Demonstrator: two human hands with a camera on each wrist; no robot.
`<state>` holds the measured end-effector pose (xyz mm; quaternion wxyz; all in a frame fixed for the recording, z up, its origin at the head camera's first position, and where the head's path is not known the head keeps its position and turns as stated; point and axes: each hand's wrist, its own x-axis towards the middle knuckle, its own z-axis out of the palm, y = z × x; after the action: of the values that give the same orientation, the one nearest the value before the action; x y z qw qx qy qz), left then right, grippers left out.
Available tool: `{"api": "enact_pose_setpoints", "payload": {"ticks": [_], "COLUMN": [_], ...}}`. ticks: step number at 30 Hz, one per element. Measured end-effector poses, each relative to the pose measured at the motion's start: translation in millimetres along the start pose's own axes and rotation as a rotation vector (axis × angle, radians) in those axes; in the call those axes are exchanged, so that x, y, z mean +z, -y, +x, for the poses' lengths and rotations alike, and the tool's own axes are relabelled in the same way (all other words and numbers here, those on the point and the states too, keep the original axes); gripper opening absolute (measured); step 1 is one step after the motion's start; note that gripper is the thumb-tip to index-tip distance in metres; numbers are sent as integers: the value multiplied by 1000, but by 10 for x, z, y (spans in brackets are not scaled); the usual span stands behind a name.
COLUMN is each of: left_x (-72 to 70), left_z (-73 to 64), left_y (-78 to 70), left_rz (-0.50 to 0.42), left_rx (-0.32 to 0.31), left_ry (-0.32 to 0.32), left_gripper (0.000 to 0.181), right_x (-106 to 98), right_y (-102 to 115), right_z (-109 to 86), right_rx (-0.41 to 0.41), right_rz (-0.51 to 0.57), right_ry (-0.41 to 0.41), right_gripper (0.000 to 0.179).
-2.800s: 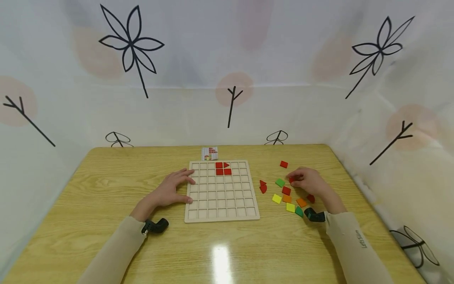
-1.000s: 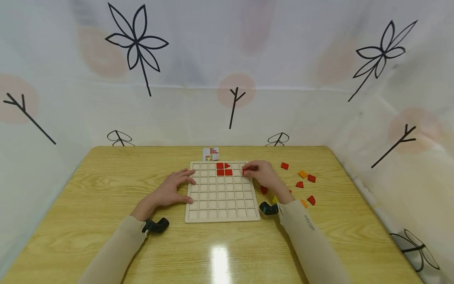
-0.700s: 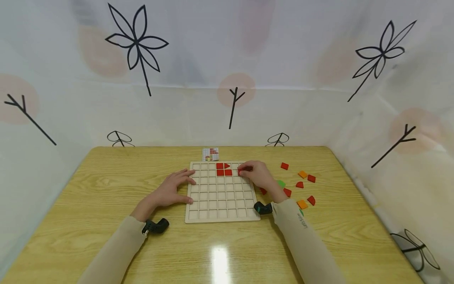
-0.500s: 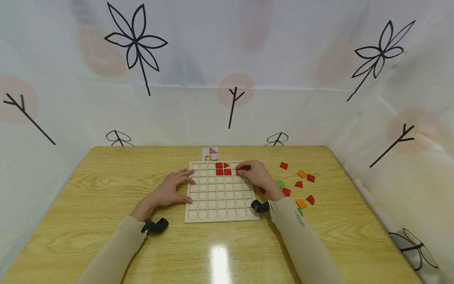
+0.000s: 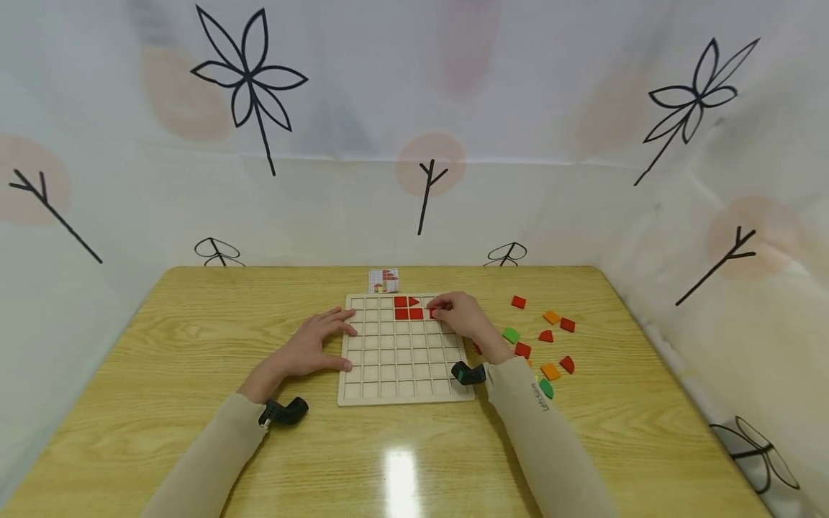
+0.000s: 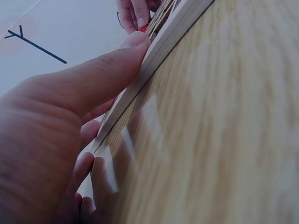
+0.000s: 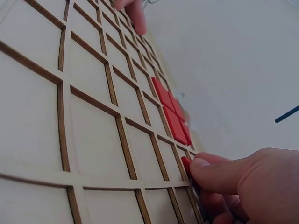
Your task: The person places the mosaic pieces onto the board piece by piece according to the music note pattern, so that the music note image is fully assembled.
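Note:
A pale wooden grid board (image 5: pixel 404 374) lies on the table, its cells marked off by thin ridges. Three square red tiles (image 5: pixel 401 314) and a red triangle (image 5: pixel 414 302) sit in cells of its two far rows. My left hand (image 5: pixel 311 347) rests at the board's left edge, fingers spread, thumb on the rim (image 6: pixel 154 60). Between thumb and fingers, my right hand (image 5: pixel 463 316) pinches another red tile (image 7: pixel 186 164) close over the second row from the back, right of the placed tiles. The fingers hide most of this tile's shape.
Right of the board lie loose pieces: red squares (image 5: pixel 519 302), red quarter-rounds (image 5: pixel 566 365), orange squares (image 5: pixel 550 372) and green pieces (image 5: pixel 511 335). The right forearm covers some of them. A small printed card (image 5: pixel 383 280) lies behind the board.
My right hand has picked a red tile from the loose pieces and carried it left over the board, edging closer to the placed tiles. My left hand has stayed put.

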<state>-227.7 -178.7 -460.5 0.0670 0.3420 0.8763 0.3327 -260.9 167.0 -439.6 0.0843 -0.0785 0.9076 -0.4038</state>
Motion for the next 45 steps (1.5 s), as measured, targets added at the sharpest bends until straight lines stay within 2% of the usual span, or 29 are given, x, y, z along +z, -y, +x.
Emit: {"api": "enact_pose_setpoints", "payload": {"ticks": [6,15,32,45], "left_x": [-4,11,23,-4], "left_z": [12,10,0,8], "left_y": [-9,-3,0,-41], "left_rz": [9,7,19,23], "left_rx": [10,0,31,-4], "left_ry": [-1,-1,-24,-6], "left_gripper": [55,54,54,53], "right_x": [-2,29,55,44], "right_y": [31,38,52,41], "right_z": [-22,-9,-5,-23], "right_rx": [2,8,8,24], "right_rz": [25,9,-4,51], "right_ry": [-4,-8,-10,-29], "right_gripper": [17,16,16,18]}}
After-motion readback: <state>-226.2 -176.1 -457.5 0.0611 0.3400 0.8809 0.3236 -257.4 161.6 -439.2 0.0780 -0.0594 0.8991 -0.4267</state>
